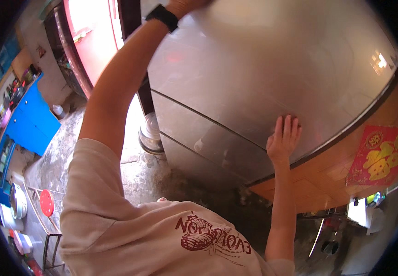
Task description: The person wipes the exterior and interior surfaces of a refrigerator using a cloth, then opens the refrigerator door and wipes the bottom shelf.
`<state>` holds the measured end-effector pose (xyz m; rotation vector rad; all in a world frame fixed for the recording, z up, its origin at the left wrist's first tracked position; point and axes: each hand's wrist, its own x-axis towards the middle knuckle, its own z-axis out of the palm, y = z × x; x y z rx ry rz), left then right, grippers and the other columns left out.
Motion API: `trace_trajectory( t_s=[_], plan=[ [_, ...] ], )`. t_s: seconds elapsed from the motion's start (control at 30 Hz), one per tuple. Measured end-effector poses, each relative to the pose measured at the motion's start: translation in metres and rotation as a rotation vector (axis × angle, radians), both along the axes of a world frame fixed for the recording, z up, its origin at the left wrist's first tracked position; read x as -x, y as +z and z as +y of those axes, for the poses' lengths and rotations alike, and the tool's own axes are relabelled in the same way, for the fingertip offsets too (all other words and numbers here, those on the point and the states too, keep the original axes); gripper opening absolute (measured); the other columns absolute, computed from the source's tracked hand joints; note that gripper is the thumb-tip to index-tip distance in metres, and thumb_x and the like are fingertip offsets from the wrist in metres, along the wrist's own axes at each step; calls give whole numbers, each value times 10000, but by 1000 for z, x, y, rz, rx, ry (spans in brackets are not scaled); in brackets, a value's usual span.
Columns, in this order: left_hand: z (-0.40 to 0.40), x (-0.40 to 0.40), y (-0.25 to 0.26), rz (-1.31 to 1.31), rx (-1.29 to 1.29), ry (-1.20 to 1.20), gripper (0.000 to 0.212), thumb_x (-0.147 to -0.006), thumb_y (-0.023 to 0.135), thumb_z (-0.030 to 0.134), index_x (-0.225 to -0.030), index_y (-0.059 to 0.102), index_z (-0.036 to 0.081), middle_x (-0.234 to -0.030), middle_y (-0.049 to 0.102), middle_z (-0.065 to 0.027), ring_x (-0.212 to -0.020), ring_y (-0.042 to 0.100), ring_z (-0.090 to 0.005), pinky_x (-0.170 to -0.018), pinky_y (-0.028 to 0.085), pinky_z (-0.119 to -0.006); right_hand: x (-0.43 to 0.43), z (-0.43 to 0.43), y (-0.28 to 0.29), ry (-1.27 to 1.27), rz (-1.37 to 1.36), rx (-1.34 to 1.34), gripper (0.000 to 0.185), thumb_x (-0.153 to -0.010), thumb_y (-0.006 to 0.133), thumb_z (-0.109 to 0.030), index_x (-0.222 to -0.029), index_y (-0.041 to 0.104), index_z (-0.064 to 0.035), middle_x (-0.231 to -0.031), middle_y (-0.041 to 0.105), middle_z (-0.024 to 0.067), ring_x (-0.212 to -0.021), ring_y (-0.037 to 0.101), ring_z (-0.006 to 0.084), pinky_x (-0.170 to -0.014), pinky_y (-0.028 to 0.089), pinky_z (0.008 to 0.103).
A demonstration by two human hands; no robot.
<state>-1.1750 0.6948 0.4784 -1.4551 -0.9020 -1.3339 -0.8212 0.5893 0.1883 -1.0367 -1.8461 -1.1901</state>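
A tall silver-grey refrigerator (240, 82) with a smooth metallic front fills the upper middle. Two dark horizontal seams split its front into sections. My right hand (284, 139) rests flat against this front, near its right edge and just above the longer seam, fingers extended and holding nothing. Raised high to the upper left, my left arm wears a black wristband (162, 18). Only part of my left hand (188, 4) shows at the top edge, close to the refrigerator; its fingers are cut off, so what it touches is hidden.
Left of the refrigerator are a metal pot (149, 132) and a bright doorway with a pink-red door (99, 45). A blue cabinet (35, 115) and a red round stool seat (46, 203) are farther left. A wooden door (309, 189) with a red poster (375, 155) adjoins the right side.
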Motion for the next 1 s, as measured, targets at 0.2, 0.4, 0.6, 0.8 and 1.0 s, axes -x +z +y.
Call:
trace_trajectory(
  t_s=[0.2,0.4,0.6,0.8,1.0],
  plan=[
    [-28,-30,-160,192,340,-111,890,-626,818,389,-1419,417,351,-1526,316,-89,-1417,260,-338,-1075,146,-715,-1,6,-5,-18,16,-56,462,-906,392,-103,-1351,501,-44,-1477,386,159,-1414,275,370,-1150,200,548],
    [-25,20,-256,565,508,-305,920,-577,838,389,-1404,436,368,-1513,323,-103,-1410,251,-372,-1038,155,-757,17,-6,7,-19,56,10,436,-946,371,-100,-1363,469,-18,-1487,337,217,-1412,250,412,-1143,189,597],
    [-4,78,-149,260,382,-214,864,-625,798,351,-1413,449,290,-1539,293,-119,-1424,240,-369,-1079,82,-712,62,-22,35,-21,165,46,446,-988,382,-191,-1393,435,-12,-1492,291,271,-1395,237,471,-1127,205,612],
    [23,119,-31,24,52,-132,689,-797,666,287,-1441,426,233,-1538,284,-166,-1403,257,-405,-1097,149,-651,75,16,32,-179,144,-56,510,-1016,369,-313,-1436,382,-25,-1524,234,267,-1401,214,475,-1121,181,616],
    [30,126,97,-27,-67,-224,687,-824,630,297,-1451,393,148,-1499,311,-230,-1386,248,-452,-1107,225,-592,66,22,35,-170,130,-145,528,-1012,355,-337,-1445,362,-36,-1530,221,270,-1408,204,464,-1117,154,635]
  ],
)
